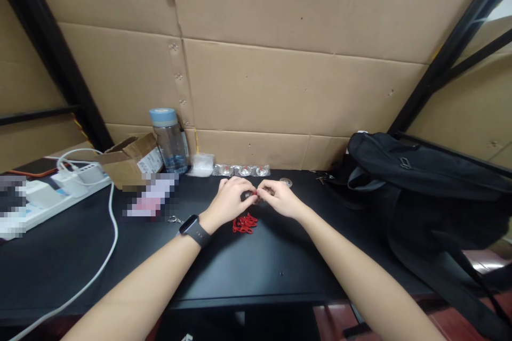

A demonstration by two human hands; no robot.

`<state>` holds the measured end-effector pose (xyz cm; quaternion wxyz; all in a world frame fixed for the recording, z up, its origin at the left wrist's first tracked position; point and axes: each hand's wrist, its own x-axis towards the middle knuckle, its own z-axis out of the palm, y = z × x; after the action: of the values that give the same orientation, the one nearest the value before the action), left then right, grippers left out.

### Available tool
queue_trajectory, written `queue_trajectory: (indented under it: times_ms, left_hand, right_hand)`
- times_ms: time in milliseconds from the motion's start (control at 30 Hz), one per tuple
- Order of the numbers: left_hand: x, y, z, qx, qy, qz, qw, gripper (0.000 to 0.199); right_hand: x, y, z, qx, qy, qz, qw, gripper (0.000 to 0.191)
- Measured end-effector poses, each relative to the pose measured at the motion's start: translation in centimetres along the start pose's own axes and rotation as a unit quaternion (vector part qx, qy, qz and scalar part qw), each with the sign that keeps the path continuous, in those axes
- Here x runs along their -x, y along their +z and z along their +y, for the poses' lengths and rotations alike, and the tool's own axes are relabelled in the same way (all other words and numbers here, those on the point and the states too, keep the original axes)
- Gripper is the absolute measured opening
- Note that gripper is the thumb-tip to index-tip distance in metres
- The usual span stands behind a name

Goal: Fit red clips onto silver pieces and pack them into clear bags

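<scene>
Fingers point(250, 201) of two hands point(232, 198) point(285, 200) pinch one item point(256, 193) near one red bundle point(245, 222)

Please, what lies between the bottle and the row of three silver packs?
In the head view, a pale plastic packet lies between the bottle and the packs.

dark rectangular watch point(189, 224), dark strap point(200, 235)

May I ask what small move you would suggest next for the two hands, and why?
I would perhaps ease the right hand slightly aside while the left hand steadies the small item: both hands' fingertips meet there and cover most of it, so its state is hard to see.
</scene>
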<state>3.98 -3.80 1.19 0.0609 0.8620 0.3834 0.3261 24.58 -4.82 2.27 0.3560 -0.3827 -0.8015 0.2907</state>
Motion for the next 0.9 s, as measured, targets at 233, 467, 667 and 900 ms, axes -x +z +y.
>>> queue_trajectory:
  times_ms: [233,467,667,900]
  left_hand:
    - [0.0,-0.2,-1.5,-0.021,-0.03,-0.019,0.999,0.012]
    - [0.2,0.2,-2.9,-0.018,-0.042,-0.049,0.998,0.012]
    - [0.4,0.7,-3.1,-0.056,-0.038,-0.054,0.996,0.013]
    - [0.3,0.4,-2.6,-0.058,-0.04,-0.003,0.997,0.012]
  right_hand:
    - [-0.4,-2.7,2.5,0.197,-0.015,0.068,0.978,0.013]
    - [0.5,-6.0,6.9,0.357,0.151,0.014,0.922,0.036]
    - [0.3,-6.0,7.8,0.366,0.177,0.004,0.914,0.033]
    - [0.3,-6.5,8.8,0.357,0.193,0.035,0.913,0.027]
